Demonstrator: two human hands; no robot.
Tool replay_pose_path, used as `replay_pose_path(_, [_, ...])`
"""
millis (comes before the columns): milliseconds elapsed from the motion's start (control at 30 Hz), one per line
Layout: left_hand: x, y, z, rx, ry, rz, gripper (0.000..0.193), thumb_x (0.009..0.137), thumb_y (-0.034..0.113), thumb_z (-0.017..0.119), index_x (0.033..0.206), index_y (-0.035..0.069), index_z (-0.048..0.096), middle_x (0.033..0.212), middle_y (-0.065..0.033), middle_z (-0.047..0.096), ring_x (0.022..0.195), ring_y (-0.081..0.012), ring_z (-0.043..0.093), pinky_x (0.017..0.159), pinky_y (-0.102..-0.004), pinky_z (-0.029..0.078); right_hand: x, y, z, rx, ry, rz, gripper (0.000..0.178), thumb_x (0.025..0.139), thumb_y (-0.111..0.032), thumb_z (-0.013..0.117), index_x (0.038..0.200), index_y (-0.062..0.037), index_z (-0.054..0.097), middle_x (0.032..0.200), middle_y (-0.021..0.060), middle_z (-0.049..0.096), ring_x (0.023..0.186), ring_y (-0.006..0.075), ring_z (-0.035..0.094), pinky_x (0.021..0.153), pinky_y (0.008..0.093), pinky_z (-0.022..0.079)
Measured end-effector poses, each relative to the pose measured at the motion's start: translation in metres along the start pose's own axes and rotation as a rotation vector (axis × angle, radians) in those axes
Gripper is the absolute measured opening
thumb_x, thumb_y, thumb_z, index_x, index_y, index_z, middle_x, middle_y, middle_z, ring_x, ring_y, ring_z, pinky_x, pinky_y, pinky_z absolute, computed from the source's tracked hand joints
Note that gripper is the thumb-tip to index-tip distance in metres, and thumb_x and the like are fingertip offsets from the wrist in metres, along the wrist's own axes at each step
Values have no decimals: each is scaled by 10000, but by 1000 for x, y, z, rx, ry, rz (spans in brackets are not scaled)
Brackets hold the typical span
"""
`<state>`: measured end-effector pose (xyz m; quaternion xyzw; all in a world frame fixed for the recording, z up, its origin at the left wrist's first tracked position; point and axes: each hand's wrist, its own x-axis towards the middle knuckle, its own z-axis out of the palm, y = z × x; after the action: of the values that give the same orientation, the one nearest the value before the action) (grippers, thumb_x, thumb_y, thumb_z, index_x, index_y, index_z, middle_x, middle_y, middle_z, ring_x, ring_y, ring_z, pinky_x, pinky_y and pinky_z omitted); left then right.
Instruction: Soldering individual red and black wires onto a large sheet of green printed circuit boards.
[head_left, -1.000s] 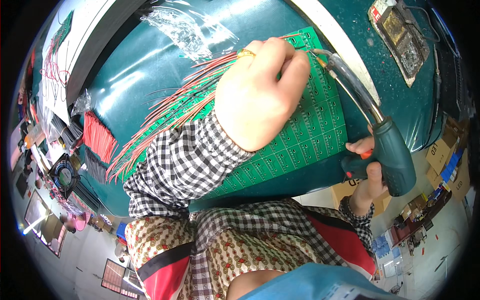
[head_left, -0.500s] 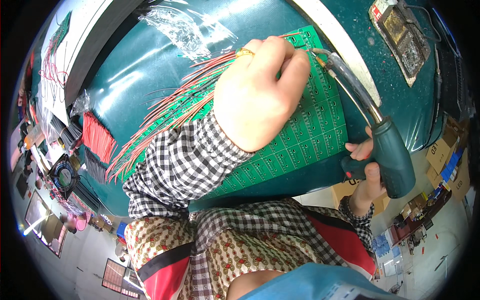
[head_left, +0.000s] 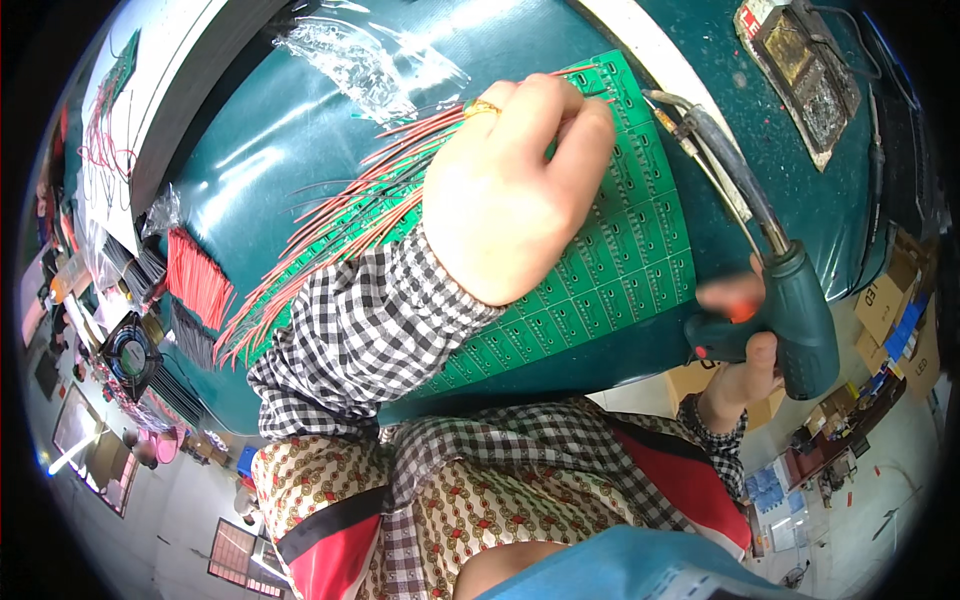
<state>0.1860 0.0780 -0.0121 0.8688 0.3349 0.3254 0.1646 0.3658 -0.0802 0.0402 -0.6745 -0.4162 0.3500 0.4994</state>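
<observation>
My left hand (head_left: 515, 190) rests over the upper part of a green circuit board panel (head_left: 625, 225), its fingers pinched together near the top edge. A short wire end (head_left: 597, 94) sticks out by the fingertips; the rest of its length is hidden under the hand. Many red and black wires (head_left: 330, 225) fan out across the panel's left side, beneath my wrist and sleeve. My right hand (head_left: 745, 350) grips a dark green soldering gun (head_left: 805, 325). The gun's bent tip (head_left: 655, 96) points at the panel's right edge, just apart from it. A finger by the trigger is blurred.
Bundles of red wires (head_left: 195, 275) and black wires (head_left: 190, 335) lie at the left table edge, near a small fan (head_left: 128, 350). Clear plastic film (head_left: 350, 65) is at the back. A soldering tray (head_left: 800, 85) sits at the far right. Cardboard boxes (head_left: 880, 300) stand beyond.
The soldering gun has shifted right, its tip drawing away from my left fingertips and off the panel. A finger of my right hand has moved at the trigger. The left hand barely moved.
</observation>
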Motion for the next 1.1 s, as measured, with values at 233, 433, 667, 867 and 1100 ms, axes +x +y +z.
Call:
replay_pose_path(233, [0, -1, 3, 9, 15, 23, 282, 641, -47, 653, 914, 19, 626, 832, -91, 585, 709, -231, 584, 611, -305, 487, -1, 1, -1, 23, 42, 15, 680, 862, -440, 472, 1159, 170, 433, 836, 158, 569, 729, 248, 595, 640, 329, 543])
replay_pose_path(433, [0, 0, 3, -4, 28, 0, 295, 644, -43, 647, 927, 39, 630, 813, -79, 583, 696, -230, 583, 607, -310, 483, -7, 2, -4, 65, 76, 27, 675, 865, -440, 468, 1163, 164, 434, 839, 151, 565, 740, 250, 591, 648, 330, 542])
replay_pose_path(667, [-20, -4, -55, -26, -107, -272, 243, 738, -14, 598, 973, 42, 625, 779, -99, 564, 669, -248, 570, 607, -310, 475, -10, 0, -11, 107, 96, -5, 683, 878, -442, 463, 1180, 167, 406, 851, 151, 562, 751, 255, 590, 655, 337, 550])
replay_pose_path(867, [-27, 5, -105, -65, -59, -580, 227, 789, 71, 642, 1013, 36, 634, 738, -76, 549, 576, -161, 504, 511, -257, 392, -21, 19, -24, 338, 115, -34, 681, 906, -455, 413, 1223, 145, 363, 862, 140, 560, 811, 248, 585, 643, 332, 559])
replay_pose_path(1100, [-4, -61, -20, 23, -239, -93, 302, 780, 307, 659, 1018, 122, 640, 791, -98, 531, 729, -258, 575, 627, -345, 472, -23, 21, 0, 693, 97, -4, 637, 929, -464, 356, 1184, 118, 390, 823, 125, 569, 751, 224, 599, 569, 321, 572])
